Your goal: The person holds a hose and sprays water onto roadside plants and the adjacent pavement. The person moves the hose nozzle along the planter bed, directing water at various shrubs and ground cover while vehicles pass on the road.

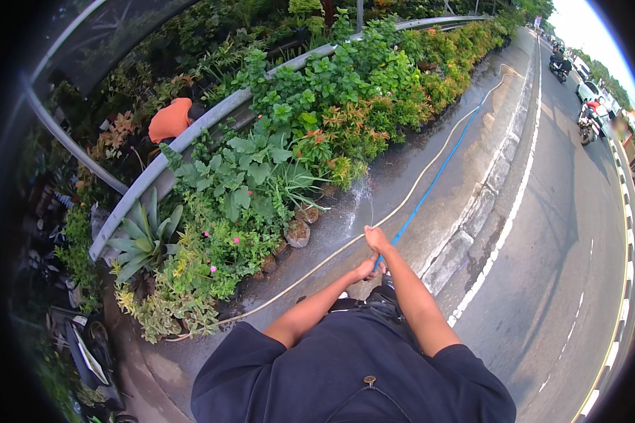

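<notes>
Both my hands are held in front of my waist on a blue hose. My left hand (366, 268) is closed round the hose, close to my body. Just beyond it my right hand (377, 239) grips near the hose's end, and water (361, 203) sprays from there onto the wet pavement by the potted plants. The blue hose (428, 193) also runs away along the pavement. A beige hose (426, 169) lies beside it and passes under or behind my hands towards the lower left. Leafy plants (243, 174) in plastic grow bags (298, 233) line the pavement's left side.
A metal guardrail (206, 121) runs behind the plants, with a person in an orange shirt (170, 120) bent over beyond it. On the right a stone kerb (447, 259) borders the road (550, 254), where motorcycles (588, 124) and cars (590, 91) are. A parked motorcycle (90, 359) stands lower left.
</notes>
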Motion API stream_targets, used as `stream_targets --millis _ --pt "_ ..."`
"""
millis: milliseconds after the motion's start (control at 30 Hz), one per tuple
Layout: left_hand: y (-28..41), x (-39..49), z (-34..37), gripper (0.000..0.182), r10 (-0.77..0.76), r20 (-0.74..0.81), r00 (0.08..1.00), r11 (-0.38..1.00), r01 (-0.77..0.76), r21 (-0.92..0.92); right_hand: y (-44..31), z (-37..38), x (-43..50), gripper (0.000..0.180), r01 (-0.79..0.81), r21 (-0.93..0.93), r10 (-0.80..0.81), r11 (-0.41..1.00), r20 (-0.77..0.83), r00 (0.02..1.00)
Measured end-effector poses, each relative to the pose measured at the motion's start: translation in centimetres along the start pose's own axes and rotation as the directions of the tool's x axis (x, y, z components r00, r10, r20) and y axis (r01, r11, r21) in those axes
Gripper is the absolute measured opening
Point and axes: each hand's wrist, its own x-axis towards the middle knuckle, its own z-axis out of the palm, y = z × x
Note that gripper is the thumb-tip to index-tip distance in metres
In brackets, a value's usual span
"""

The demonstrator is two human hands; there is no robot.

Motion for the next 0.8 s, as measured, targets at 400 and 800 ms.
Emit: stream_targets --millis 400,800 --pt "0.7 0.1 0.5 0.079 -0.046 -0.016 0.999 0.994 0.048 0.102 0.9 -0.7 -1.2 0.059 0.012 0.077 0.0 0.997 -0.15 0.989" --pt "-0.1 0.2 -0.2 0.081 -0.077 0.031 0.997 0.988 0.072 0.134 3.9 1.5 1.7 0.06 -0.184 0.307 0.157 0.934 0.111 0.981"
